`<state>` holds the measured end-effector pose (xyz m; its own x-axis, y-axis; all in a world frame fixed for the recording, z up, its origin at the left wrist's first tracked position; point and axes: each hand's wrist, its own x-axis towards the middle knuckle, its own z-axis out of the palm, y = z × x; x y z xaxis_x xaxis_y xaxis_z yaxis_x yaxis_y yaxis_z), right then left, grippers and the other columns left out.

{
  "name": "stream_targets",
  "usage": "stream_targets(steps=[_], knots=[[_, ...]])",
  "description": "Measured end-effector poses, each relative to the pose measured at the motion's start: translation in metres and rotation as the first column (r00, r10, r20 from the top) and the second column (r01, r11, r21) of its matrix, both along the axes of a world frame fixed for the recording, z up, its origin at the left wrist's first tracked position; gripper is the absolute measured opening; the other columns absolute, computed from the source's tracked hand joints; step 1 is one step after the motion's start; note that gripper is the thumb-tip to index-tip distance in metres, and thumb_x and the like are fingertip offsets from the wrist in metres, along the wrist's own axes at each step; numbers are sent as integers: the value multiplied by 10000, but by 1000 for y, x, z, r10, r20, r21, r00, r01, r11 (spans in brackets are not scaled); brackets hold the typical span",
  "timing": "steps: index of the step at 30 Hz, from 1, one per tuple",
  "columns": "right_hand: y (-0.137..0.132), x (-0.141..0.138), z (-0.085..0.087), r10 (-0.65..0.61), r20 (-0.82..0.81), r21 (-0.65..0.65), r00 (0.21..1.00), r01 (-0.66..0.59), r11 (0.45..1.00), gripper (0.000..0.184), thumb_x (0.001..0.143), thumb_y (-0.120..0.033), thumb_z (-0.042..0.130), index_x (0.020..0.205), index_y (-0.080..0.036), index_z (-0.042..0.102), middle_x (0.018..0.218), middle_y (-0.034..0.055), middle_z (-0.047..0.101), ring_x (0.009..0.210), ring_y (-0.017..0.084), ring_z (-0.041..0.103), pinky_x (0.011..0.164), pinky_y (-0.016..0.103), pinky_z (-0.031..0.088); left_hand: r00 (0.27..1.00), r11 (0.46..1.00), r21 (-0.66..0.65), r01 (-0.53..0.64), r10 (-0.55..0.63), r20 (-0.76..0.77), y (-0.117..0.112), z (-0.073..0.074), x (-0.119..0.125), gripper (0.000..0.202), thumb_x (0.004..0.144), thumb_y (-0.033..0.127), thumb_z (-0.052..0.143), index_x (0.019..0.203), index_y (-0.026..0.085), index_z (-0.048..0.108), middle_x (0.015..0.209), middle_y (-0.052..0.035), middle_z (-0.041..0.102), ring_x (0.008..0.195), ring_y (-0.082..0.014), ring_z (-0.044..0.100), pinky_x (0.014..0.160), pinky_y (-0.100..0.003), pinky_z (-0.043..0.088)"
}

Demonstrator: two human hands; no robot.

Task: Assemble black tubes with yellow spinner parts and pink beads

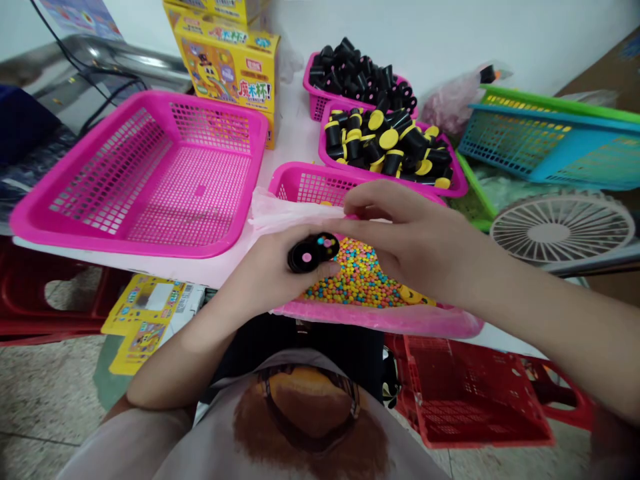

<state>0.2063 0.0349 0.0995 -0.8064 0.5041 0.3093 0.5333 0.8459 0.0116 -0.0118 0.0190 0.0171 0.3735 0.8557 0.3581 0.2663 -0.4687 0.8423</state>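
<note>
My left hand (267, 270) is closed around two small black plastic cups (303, 260), held side by side with their ends up. Pink dots show in their middles, and a few coloured balls sit inside the right-hand one. My right hand (420, 233) is just to the right of the cups, fingers bent and close together; what they hold, if anything, is hidden. Below both hands, small multicoloured candy-like balls (357, 277) fill a pink basket (310, 175) lined with a clear plastic bag (380, 319). Yellow round pieces (410, 295) lie among the balls.
A large pink basket (195, 160) stands at left. Behind my hands, one basket holds black cups with yellow lids (390, 140), another black cups (357, 77). Yellow boxes (230, 67) stand at the back. At right are a blue basket (545, 140) and a round fan grille (563, 227).
</note>
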Motion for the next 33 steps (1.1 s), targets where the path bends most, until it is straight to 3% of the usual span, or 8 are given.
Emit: stream_targets(steps=[4, 7, 10, 13, 16, 20, 26, 33], knots=[[-5, 6, 7, -100, 184, 61, 978, 91, 994, 407, 846, -7, 500, 1128, -175, 741, 1072, 112, 705, 996, 244, 694, 804, 355, 588, 1000, 1000, -9, -1, 1, 26, 1, 2, -1, 300, 886, 245, 800, 1177, 206, 739, 1186, -12, 802, 1117, -202, 745, 1052, -317, 558], [-10, 10, -9, -192, 547, -53, 815, 263, 963, 271, 800, -12, 575, 955, -160, 741, 967, 122, 724, 867, 266, 710, 694, 356, 546, 999, 999, -26, -26, 27, 42, 1, 3, -1, 288, 891, 286, 801, 1153, 186, 738, 1121, -17, 808, 1054, -196, 752, 994, -305, 576], [-11, 7, -36, -127, 712, -186, 691, 359, 915, 237, 856, -7, 566, 909, -159, 740, 952, 119, 743, 788, 228, 712, 589, 317, 462, 999, 999, -22, -40, 41, 35, 0, 2, 0, 272, 893, 261, 794, 1145, 179, 735, 1098, -16, 807, 1028, -184, 751, 975, -290, 578], [-8, -2, -54, -68, 678, -316, 732, 374, 872, 241, 901, -53, 581, 1048, -158, 740, 1012, 112, 758, 736, 200, 700, 559, 314, 435, 999, 999, -1, -51, 51, 6, 0, 2, 0, 284, 887, 213, 785, 1163, 175, 730, 1112, -18, 805, 1038, -181, 747, 987, -291, 574], [-1, -10, -58, -46, 633, -422, 773, 394, 817, 344, 879, -48, 609, 1195, -133, 712, 1083, 135, 765, 708, 192, 692, 597, 320, 465, 998, 998, 15, -60, 61, -18, 1, 2, 0, 299, 882, 200, 783, 1176, 181, 729, 1132, -17, 802, 1058, -187, 743, 1013, -305, 568], [4, -10, -58, -40, 538, -518, 842, 368, 772, 368, 828, 1, 608, 1153, -117, 735, 1105, 153, 773, 800, 211, 716, 691, 308, 489, 997, 998, 10, -63, 64, -33, 1, 2, -1, 284, 881, 210, 777, 1161, 193, 730, 1118, -13, 801, 1039, -197, 743, 1004, -324, 574], [4, 5, -73, -106, 215, -704, 971, 229, 672, 377, 799, -32, 577, 1096, -163, 770, 842, 14, 776, 655, 150, 636, 662, 275, 478, 998, 998, -22, -56, 55, -44, 1, 3, -1, 295, 890, 301, 777, 1161, 192, 736, 1104, -30, 798, 1029, -218, 737, 977, -342, 586], [-2, 18, -68, -183, -54, -794, 982, 69, 603, 261, 937, -271, 645, 1155, -191, 763, 1108, 75, 815, 957, 204, 757, 885, 351, 585, 997, 996, -60, -71, 69, -35, 0, 5, 0, 299, 884, 342, 776, 1148, 204, 752, 1088, -28, 801, 1023, -229, 736, 977, -347, 582]])
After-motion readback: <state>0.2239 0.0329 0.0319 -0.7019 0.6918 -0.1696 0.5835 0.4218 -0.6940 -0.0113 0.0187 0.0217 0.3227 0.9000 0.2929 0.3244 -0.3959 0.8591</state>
